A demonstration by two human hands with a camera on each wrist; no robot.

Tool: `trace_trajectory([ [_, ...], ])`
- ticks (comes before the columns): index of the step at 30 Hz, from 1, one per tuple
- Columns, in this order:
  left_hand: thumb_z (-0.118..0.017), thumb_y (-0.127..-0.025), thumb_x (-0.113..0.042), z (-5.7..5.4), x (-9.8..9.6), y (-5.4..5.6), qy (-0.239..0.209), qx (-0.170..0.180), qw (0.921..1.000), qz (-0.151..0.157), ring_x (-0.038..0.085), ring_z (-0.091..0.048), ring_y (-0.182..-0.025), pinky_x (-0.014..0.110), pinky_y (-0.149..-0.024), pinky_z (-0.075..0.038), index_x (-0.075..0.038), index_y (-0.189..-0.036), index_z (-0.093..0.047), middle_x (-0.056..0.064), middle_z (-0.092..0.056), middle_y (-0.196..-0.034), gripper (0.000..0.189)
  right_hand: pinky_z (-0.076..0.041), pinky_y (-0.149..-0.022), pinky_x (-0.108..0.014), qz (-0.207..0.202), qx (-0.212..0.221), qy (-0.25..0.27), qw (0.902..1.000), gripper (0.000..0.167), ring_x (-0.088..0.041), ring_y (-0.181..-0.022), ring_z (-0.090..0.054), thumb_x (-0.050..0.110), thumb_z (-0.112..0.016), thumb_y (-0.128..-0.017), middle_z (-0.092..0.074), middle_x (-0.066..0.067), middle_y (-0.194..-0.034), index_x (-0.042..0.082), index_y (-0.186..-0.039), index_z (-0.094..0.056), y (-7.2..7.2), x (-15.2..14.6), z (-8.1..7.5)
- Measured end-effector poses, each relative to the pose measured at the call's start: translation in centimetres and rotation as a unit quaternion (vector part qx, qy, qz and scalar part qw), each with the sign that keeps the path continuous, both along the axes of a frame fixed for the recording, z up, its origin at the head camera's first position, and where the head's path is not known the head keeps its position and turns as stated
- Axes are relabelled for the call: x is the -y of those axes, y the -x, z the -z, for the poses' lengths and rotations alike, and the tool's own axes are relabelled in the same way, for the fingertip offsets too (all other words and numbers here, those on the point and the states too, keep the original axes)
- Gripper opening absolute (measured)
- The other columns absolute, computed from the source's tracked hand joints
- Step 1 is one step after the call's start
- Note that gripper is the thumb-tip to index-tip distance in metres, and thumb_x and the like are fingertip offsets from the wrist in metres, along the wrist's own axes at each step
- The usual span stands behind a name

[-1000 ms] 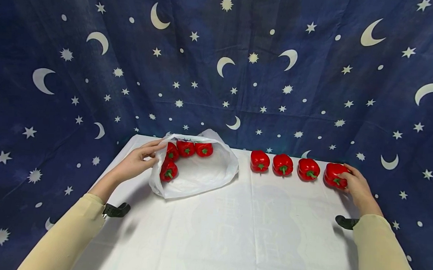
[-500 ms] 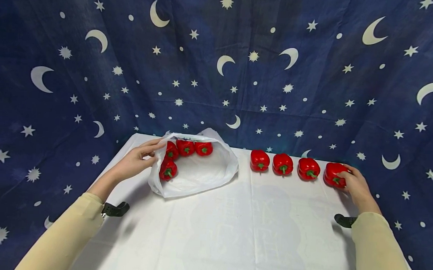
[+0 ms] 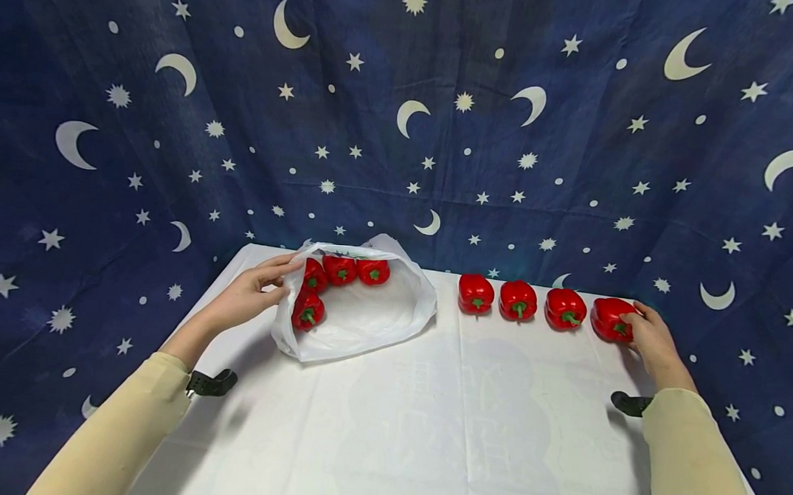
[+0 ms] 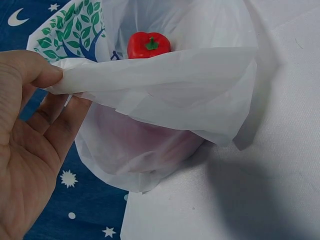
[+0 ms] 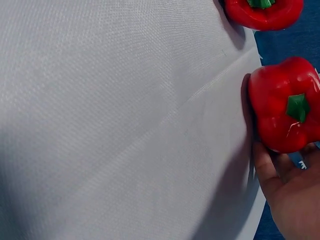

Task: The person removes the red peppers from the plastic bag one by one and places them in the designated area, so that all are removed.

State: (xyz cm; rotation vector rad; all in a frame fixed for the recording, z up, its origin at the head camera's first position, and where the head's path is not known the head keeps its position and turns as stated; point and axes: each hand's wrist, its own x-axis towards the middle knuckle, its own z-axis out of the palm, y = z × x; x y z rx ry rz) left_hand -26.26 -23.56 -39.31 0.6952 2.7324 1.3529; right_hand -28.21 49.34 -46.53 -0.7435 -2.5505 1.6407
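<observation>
My left hand pinches the rim of a white plastic bag between thumb and fingers at its left side. The bag lies on its side, mouth towards me. Several red bell peppers sit inside, along its back and left. In the left wrist view, one pepper shows above the bag's edge, and a green leaf print marks the bag. Far right, my right hand grips a red bell pepper, thumb on its front and fingers behind. The right wrist view shows that pepper's green stem facing the camera.
Three more red bell peppers stand in a row between bag and right hand: a left one, a middle one and a right one. A white cloth covers the table. Behind hangs a dark blue curtain with moons and stars.
The pepper in my right hand has tilted and shifted slightly left. My left hand keeps its hold on the bag's rim, and the other peppers have stayed put.
</observation>
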Motion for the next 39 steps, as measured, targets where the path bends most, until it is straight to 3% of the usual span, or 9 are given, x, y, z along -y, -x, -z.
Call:
trace_trajectory([
  [6,-0.059,-0.102,-0.005,0.0,0.1,0.0,-0.008,-0.007,0.9999,0.001,0.028,-0.052,-0.113,0.023,-0.086,-0.048,-0.014,-0.152,-0.053,0.002,-0.034,-0.164,0.051,-0.026,-0.116,-0.059,0.011,-0.006,-0.004,0.9999,0.076,-0.047,-0.149,-0.017,0.034,-0.041,-0.105,-0.004,-0.023,-0.169,0.010,-0.165,-0.001,1.2,-1.3,1.4],
  [10,-0.060,-0.101,-0.005,-0.1,0.1,-0.1,-0.011,-0.010,0.9999,0.003,0.027,-0.053,-0.112,0.023,-0.085,-0.048,-0.012,-0.151,-0.053,0.004,-0.035,-0.163,0.051,-0.025,-0.115,-0.059,0.009,-0.013,-0.001,0.9999,0.078,-0.047,-0.150,-0.017,0.038,-0.042,-0.105,-0.004,-0.022,-0.169,0.011,-0.165,-0.001,1.1,-1.7,1.4],
  [15,-0.061,-0.101,-0.005,-0.3,0.1,-0.2,-0.012,-0.014,0.9998,0.004,0.028,-0.053,-0.114,0.028,-0.087,-0.048,-0.011,-0.151,-0.053,0.006,-0.036,-0.163,0.051,-0.023,-0.116,-0.059,0.011,-0.035,-0.038,0.9986,0.076,-0.046,-0.150,-0.017,0.040,-0.040,-0.106,-0.008,-0.024,-0.168,0.007,-0.165,-0.004,-0.2,-0.5,-0.8],
  [20,-0.061,-0.101,-0.005,-0.4,0.1,-0.1,-0.008,-0.016,0.9998,0.000,0.026,-0.053,-0.113,0.030,-0.087,-0.047,-0.011,-0.151,-0.053,0.004,-0.036,-0.162,0.051,-0.022,-0.115,-0.064,-0.013,-0.070,-0.076,0.9946,0.077,-0.049,-0.149,-0.019,0.042,-0.042,-0.106,-0.013,-0.027,-0.166,0.005,-0.164,-0.008,-1.4,0.4,-2.8],
  [30,-0.061,-0.101,-0.004,-0.2,0.0,-0.1,-0.007,-0.014,0.9999,-0.004,0.027,-0.053,-0.113,0.024,-0.085,-0.046,-0.010,-0.151,-0.053,0.005,-0.036,-0.163,0.051,-0.019,-0.117,-0.061,-0.043,-0.122,-0.088,0.9878,0.077,-0.044,-0.152,-0.015,0.044,-0.047,-0.106,-0.014,-0.022,-0.168,0.011,-0.166,-0.011,-2.0,2.7,-5.1],
  [39,-0.060,-0.102,-0.004,-0.1,0.1,0.1,-0.001,-0.005,0.9999,-0.009,0.028,-0.052,-0.115,0.023,-0.086,-0.045,-0.012,-0.152,-0.052,0.003,-0.035,-0.163,0.051,-0.015,-0.118,-0.063,-0.104,-0.215,-0.097,0.9662,0.068,-0.037,-0.151,-0.021,0.037,-0.054,-0.106,-0.029,-0.018,-0.164,0.016,-0.164,-0.026,-2.2,8.3,-7.6],
])
